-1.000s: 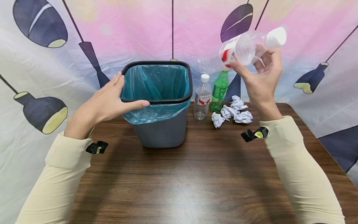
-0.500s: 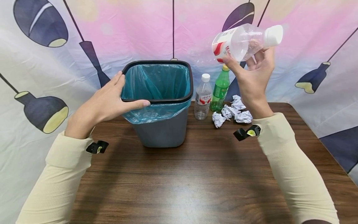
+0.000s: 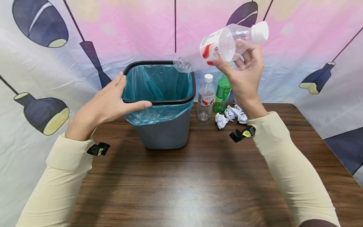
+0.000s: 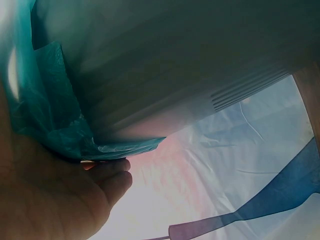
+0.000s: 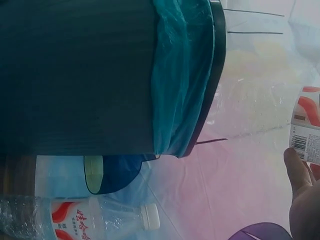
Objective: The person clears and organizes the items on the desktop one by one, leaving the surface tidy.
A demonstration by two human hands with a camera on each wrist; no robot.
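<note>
My left hand (image 3: 103,102) rests on the left front corner of a grey trash bin (image 3: 163,134), its thumb lying along the front rim. A teal plastic bag (image 3: 158,113) lines the bin and folds over its edge. Up on the right, my right hand (image 3: 246,72) holds a clear plastic bottle (image 3: 227,44) with a white cap, pinched between thumb and fingers. The bottle lies nearly sideways, cap to the right, its base above the bin's right rear corner. In the right wrist view the held bottle's label (image 5: 307,120) shows beside the thumb.
Right of the bin stand a capped clear bottle (image 3: 205,97) and a green bottle (image 3: 222,94), partly hidden by my right hand. Crumpled paper balls (image 3: 221,120) lie beside them on the brown wooden table (image 3: 170,183). A patterned cloth (image 3: 136,28) hangs behind.
My right hand has carried the clear bottle leftward, bringing its base from right of the bin to above the bin's right rear corner. The left hand has stayed on the rim.
</note>
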